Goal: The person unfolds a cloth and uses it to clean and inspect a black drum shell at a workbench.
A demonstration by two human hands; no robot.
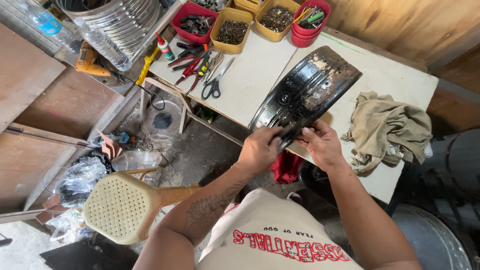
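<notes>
Head cam has us over a white worktable (250,85) in a wood-walled shed. We've got our left hand (260,149) and right hand (322,145) both clamped on the near end of one black curved metal panel (305,92) over the table edge. Three yellow bins (231,30), two red tubs (192,22), one rag (387,127), one plastic stool (127,205).
</notes>
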